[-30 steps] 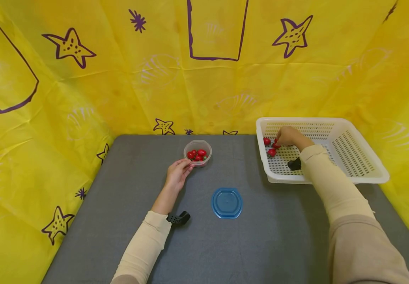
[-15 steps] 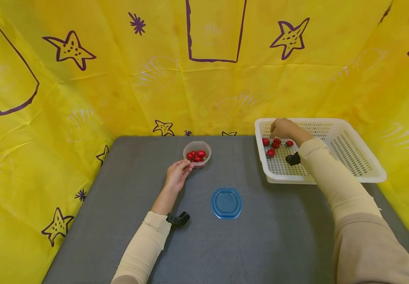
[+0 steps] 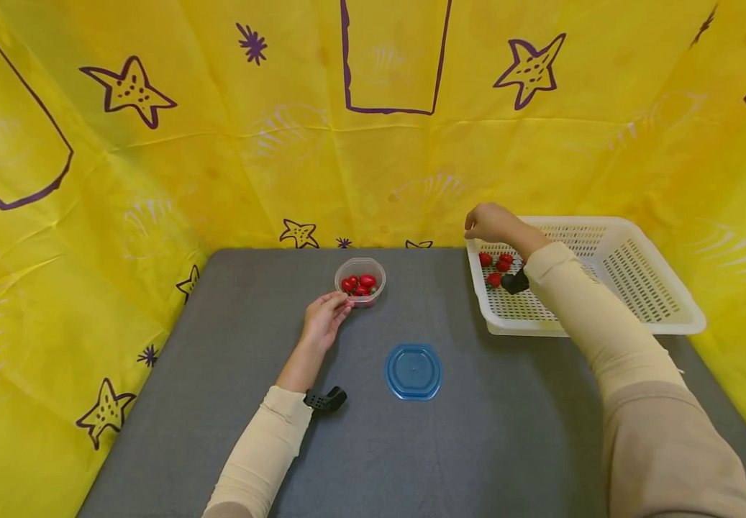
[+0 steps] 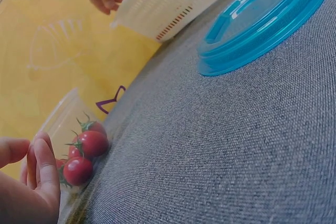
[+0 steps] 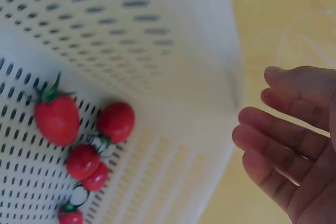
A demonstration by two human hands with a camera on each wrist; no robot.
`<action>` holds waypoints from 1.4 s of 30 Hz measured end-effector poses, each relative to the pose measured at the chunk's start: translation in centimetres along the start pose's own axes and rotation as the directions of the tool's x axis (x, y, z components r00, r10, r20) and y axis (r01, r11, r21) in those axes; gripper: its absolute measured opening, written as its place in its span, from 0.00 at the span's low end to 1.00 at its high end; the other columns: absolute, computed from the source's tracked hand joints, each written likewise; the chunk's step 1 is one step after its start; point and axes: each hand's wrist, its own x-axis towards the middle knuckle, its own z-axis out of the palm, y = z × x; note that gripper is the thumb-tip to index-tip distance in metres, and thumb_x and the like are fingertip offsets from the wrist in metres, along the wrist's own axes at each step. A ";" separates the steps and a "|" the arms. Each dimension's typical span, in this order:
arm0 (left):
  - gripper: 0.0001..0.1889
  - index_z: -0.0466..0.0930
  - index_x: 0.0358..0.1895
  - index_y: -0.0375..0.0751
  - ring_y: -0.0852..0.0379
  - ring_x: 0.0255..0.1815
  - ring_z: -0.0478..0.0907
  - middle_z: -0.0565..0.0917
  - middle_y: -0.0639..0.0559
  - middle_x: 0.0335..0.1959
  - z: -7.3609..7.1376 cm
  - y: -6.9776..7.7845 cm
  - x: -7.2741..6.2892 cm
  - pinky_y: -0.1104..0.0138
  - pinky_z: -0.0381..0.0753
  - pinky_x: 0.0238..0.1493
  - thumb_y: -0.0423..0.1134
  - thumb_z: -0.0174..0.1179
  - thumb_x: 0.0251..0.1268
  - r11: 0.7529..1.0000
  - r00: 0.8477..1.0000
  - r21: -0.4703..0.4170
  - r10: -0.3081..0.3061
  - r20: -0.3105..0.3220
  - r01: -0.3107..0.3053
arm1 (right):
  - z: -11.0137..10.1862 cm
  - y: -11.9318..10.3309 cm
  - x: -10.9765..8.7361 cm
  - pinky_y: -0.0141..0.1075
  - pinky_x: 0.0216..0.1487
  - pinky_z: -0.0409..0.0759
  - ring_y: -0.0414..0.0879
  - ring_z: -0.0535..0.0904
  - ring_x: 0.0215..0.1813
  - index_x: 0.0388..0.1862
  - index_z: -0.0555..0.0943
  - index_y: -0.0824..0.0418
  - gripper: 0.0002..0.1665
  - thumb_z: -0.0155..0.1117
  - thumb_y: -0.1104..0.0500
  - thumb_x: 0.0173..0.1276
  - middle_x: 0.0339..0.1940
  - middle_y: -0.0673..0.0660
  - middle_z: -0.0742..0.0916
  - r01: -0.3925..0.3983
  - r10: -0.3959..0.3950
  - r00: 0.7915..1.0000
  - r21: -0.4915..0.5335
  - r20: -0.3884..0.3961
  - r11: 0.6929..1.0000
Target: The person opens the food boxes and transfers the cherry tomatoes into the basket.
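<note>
A small clear plastic container [image 3: 373, 297] with several cherry tomatoes [image 3: 367, 280] inside stands near the back of the table. My left hand [image 3: 324, 316] pinches its near rim between thumb and fingers; in the left wrist view the fingers [image 4: 46, 169] partly cover the container. Above the back left corner of a white perforated basket [image 3: 664, 273] hovers my right hand [image 3: 494, 221]. Its fingers are loosely bent with nothing between them in the right wrist view. Several tomatoes [image 5: 58, 119] lie on the basket floor beneath, some with green stems.
A round blue lid [image 3: 414, 371] lies flat on the grey table [image 3: 249, 288], nearer than the container. Yellow patterned cloth [image 3: 217, 158] hangs behind the table and along both sides. The basket stands at the table's back right.
My right hand has let go of a tomato, risen from the basket floor and moved left over the rim. The left hand and the container have stayed in place.
</note>
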 end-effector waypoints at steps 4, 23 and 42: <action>0.02 0.74 0.41 0.34 0.63 0.25 0.82 0.84 0.55 0.22 0.0 0.0 0.0 0.75 0.83 0.34 0.28 0.56 0.68 1.000 1.000 0.007 0.003 0.002 -0.003 | -0.1 -1.2 0.4 0.53 0.54 0.78 0.62 0.81 0.47 0.48 0.82 0.72 0.17 0.61 0.60 0.68 0.45 0.70 0.86 0.023 -0.023 1.000 0.005 -0.008 1.000; 0.02 0.74 0.38 0.37 0.63 0.25 0.82 0.84 0.54 0.22 0.1 0.1 0.0 0.75 0.83 0.34 0.28 0.55 0.69 1.000 1.000 0.011 -0.004 -0.002 0.004 | 1.6 -7.5 2.9 0.51 0.54 0.79 0.60 0.82 0.48 0.48 0.83 0.70 0.16 0.63 0.61 0.66 0.44 0.66 0.87 0.159 -0.160 0.985 -0.008 -0.067 0.987; 0.03 0.73 0.40 0.36 0.63 0.25 0.82 0.84 0.55 0.23 0.0 -0.1 0.0 0.75 0.83 0.34 0.29 0.56 0.68 1.000 1.000 0.022 0.009 -0.003 -0.009 | 3.7 -12.1 4.9 0.48 0.57 0.79 0.57 0.82 0.51 0.50 0.83 0.67 0.16 0.62 0.61 0.66 0.48 0.64 0.87 0.243 -0.243 0.970 -0.015 0.015 0.970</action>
